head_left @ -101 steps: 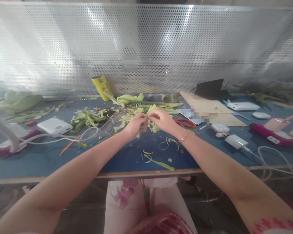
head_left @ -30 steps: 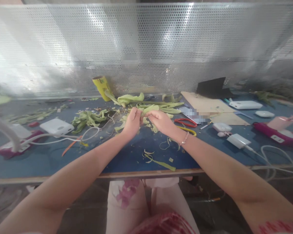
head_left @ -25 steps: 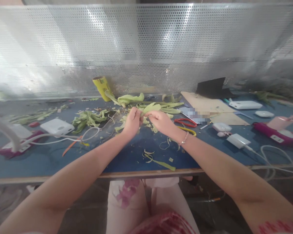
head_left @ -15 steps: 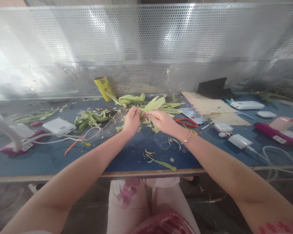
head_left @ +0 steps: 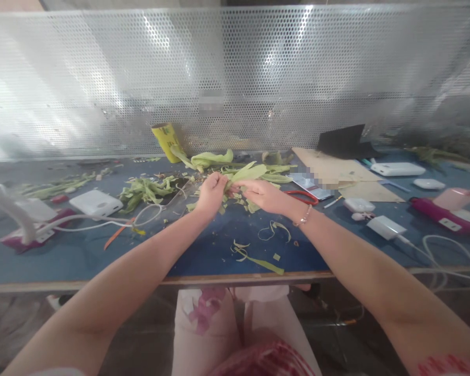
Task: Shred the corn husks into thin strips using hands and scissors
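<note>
Over the middle of the blue table (head_left: 203,250), my left hand (head_left: 210,193) and my right hand (head_left: 261,193) meet. Both pinch the base of one light green leaf strip (head_left: 247,173) that points up and to the right. The fingers of both hands are closed around it. Under and behind the hands lies a heap of green leaf pieces (head_left: 219,162). A thin bracelet sits on my right wrist (head_left: 304,216).
Red-handled scissors (head_left: 302,194) lie just right of my right hand. A yellow pack (head_left: 165,140) leans on the perforated metal screen (head_left: 235,78). White power banks (head_left: 96,202), cables (head_left: 446,250), pink devices (head_left: 446,211), cardboard (head_left: 337,175) and green scraps (head_left: 258,261) are spread around.
The hands have lifted a broad green leaf strip out of the pile; it now sticks out to the upper right between them. The right hand has shifted slightly right.
</note>
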The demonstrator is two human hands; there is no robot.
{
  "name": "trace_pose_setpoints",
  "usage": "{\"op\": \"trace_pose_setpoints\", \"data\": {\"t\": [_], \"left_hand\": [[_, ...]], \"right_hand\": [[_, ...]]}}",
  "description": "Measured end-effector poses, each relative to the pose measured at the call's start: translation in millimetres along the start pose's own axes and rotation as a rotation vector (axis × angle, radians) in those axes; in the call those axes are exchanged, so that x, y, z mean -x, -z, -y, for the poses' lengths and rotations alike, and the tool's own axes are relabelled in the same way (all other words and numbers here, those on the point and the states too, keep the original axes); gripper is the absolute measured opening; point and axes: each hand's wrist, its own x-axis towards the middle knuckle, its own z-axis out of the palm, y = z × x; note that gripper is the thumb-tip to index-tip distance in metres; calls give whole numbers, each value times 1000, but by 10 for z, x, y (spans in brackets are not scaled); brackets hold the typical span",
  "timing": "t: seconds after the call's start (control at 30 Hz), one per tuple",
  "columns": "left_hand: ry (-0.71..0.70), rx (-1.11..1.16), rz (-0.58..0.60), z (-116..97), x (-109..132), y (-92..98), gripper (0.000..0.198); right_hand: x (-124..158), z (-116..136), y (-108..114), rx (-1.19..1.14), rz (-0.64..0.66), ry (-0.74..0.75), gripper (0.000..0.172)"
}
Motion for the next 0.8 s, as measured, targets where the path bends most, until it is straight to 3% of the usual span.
{"op": "trace_pose_setpoints", "data": {"t": [0.17, 0.3, 0.43, 0.53, 0.63, 0.8], "left_hand": [[35, 12, -4, -7, -2, -23, 20], [-34, -41, 11, -9, -8, 16, 19], [-70, -153, 36, -4, -74, 119, 18], [-122, -369, 8, -16, -129, 189, 16], [-156, -503, 3, -27, -141, 207, 13], [-243, -582, 89, 32, -105, 169, 13]], "right_hand": [[13, -6, 16, -34, 47, -21, 41], [25, -9, 8, -51, 30, -29, 39], [4, -71, 9, 15, -84, -82, 26], [-32, -172, 29, 48, -175, -111, 16], [-55, -258, 50, 88, -235, -120, 16], [-55, -276, 45, 152, -254, -111, 18]]}}
